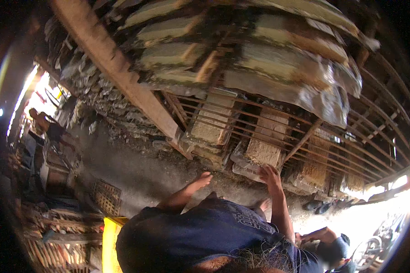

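My right hand (270, 174) reaches up to the lower end of a pale, rough slab (268, 139) lying in a dark frame below wooden slats. Its fingers are apart at the slab's edge; whether they touch it I cannot tell. Held out over the grey floor, my left hand (202, 179) is empty, with its fingers loosely stretched. Another pale slab (212, 116) lies in the rack ahead of it. More slabs in brownish tones (315, 157) continue to the right.
Layered pale sheets with crumpled plastic (337, 98) rise above the slatted rack. A thick wooden beam (109, 54) slants across the left. A lattice crate (106, 197) and a yellow object (110, 245) are at lower left. One person (45, 122) is far left, another (332, 250) lower right, near a bicycle (368, 251).
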`<state>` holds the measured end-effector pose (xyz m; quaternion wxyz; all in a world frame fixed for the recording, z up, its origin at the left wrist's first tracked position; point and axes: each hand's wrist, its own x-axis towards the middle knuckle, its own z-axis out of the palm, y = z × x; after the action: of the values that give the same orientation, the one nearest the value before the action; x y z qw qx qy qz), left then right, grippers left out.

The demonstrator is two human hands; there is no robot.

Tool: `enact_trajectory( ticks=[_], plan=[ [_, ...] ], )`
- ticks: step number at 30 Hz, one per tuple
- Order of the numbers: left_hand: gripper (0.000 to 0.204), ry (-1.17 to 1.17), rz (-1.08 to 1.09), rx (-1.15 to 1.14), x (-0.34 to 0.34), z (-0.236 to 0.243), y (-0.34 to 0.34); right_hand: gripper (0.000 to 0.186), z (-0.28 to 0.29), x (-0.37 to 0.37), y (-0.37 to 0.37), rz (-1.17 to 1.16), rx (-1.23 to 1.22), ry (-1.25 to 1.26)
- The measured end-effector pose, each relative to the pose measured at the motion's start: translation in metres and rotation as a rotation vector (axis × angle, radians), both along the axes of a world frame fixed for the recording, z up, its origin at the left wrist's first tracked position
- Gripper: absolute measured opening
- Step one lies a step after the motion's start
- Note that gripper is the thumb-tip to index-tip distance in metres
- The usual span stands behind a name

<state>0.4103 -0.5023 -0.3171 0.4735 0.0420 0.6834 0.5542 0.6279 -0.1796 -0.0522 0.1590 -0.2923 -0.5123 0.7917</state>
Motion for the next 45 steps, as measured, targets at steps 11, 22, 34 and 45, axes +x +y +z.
enact_trajectory(
  ticks=[11,22,34,45],
  plan=[
    [0.020,-0.345,0.386,0.929,0.044,-0.065,-0.157,0.088,0.213,-0.303,-0.206,0.770,-0.064,0.452],
    [0.041,-0.021,0.686,0.616,-0.010,0.091,-0.114,0.043,0.207,-0.333,-0.174,0.553,0.952,0.385],
    [0.048,0.088,0.428,0.730,-0.227,0.404,-0.172,0.049,0.152,-0.109,-0.184,0.126,0.828,0.316],
    [0.098,0.322,-0.060,0.287,-0.221,0.497,-0.137,0.050,0.176,-0.064,-0.252,-0.186,-0.030,0.154]
  ],
)
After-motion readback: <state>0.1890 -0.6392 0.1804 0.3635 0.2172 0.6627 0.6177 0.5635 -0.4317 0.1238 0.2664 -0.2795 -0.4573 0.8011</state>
